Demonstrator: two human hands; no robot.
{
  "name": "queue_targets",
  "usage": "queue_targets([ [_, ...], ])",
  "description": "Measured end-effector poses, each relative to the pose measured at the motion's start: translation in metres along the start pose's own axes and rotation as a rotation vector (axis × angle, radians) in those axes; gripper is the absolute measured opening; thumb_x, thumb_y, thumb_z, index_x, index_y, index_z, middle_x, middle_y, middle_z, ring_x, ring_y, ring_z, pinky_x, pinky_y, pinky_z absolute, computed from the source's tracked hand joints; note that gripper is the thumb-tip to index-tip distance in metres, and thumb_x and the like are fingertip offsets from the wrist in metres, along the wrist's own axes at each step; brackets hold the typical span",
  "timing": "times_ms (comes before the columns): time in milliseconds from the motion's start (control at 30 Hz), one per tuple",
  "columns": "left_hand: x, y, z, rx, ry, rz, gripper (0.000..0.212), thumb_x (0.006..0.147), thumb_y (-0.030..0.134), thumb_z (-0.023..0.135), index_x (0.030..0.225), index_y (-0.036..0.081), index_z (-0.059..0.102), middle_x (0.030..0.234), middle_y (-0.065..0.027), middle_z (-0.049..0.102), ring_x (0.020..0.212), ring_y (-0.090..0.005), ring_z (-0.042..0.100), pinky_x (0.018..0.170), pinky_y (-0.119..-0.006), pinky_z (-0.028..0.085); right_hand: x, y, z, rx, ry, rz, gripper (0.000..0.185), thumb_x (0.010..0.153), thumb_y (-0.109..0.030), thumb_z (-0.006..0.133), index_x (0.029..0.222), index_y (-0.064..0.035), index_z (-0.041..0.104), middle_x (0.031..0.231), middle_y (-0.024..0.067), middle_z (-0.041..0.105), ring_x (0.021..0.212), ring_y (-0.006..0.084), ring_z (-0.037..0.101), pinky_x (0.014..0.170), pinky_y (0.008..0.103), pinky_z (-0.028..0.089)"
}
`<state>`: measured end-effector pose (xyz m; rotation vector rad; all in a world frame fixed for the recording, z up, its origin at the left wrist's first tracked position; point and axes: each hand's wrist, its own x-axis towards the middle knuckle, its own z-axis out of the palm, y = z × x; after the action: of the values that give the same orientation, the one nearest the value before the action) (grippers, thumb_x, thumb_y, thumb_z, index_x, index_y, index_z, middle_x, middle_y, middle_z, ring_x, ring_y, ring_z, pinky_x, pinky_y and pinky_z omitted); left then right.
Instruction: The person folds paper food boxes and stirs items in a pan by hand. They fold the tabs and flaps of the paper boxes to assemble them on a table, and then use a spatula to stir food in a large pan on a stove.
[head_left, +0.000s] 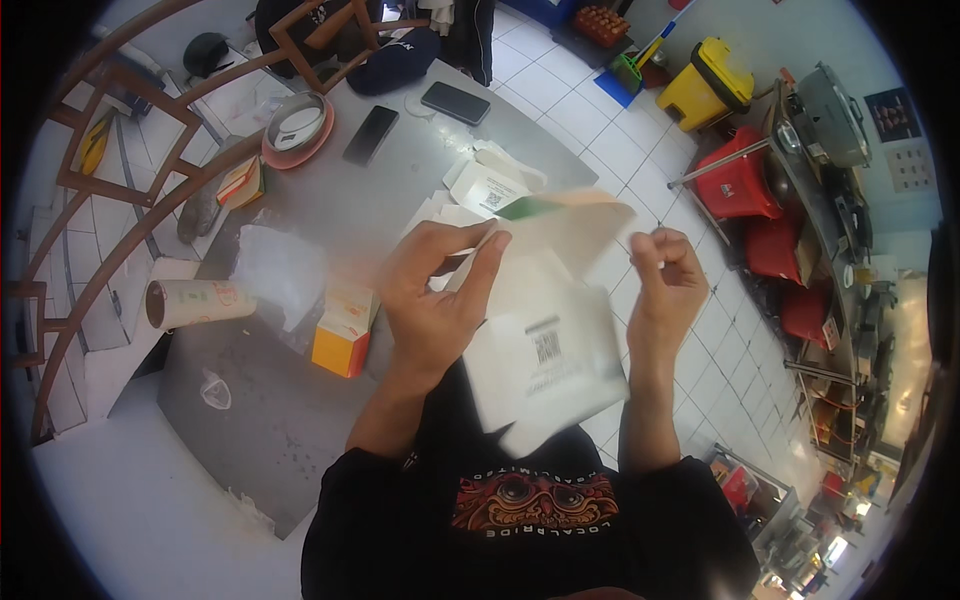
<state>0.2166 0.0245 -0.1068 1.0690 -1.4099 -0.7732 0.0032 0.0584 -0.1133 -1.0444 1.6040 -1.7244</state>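
A white cardboard food box (544, 360), partly unfolded and blurred, hangs in front of my chest with its printed side towards the camera. The thumb and fingers of my left hand (446, 292) pinch its upper left edge. My right hand (667, 281) is raised to the right of the box, apart from it, its fingers curled near the thumb; whether it holds anything small I cannot tell. Behind the held box, more white cardboard boxes (487, 184) lie on the metal table (360, 225). An orange and white carton (343, 341) stands left of my left hand.
Two phones (371, 135) (456, 103), a dark cap (394, 60) and stacked bowls (296, 139) are at the table's far side. A plastic bag (281, 266) and a paper cup roll (199, 303) lie left. Shelving (832, 225) stands right, beyond the tiled floor.
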Motion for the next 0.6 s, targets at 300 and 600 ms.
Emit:
queue_targets([
  [300,0.002,0.001,0.012,0.151,-0.006,0.586,0.043,0.062,-0.011,0.071,0.101,0.007,0.077,0.092,-0.0081,0.064,0.087,-0.0253,0.067,0.074,-0.030,0.058,-0.016,-0.048,0.018,0.470,-0.365,0.268,0.022,0.093,-0.014,0.066,0.099,0.0062,0.066,0.091,0.0093,0.069,0.077,0.0135,0.063,0.074,0.0277,0.050],
  [600,0.001,-0.003,0.020,0.075,-0.084,0.553,0.045,0.063,-0.013,0.068,0.100,0.010,0.077,0.089,-0.0065,0.060,0.087,-0.0252,0.067,0.074,-0.030,0.059,-0.009,-0.045,0.002,0.405,-0.314,0.124,0.010,0.093,-0.005,0.064,0.097,0.0041,0.064,0.094,0.0082,0.069,0.084,0.0102,0.061,0.076,0.0258,0.048],
])
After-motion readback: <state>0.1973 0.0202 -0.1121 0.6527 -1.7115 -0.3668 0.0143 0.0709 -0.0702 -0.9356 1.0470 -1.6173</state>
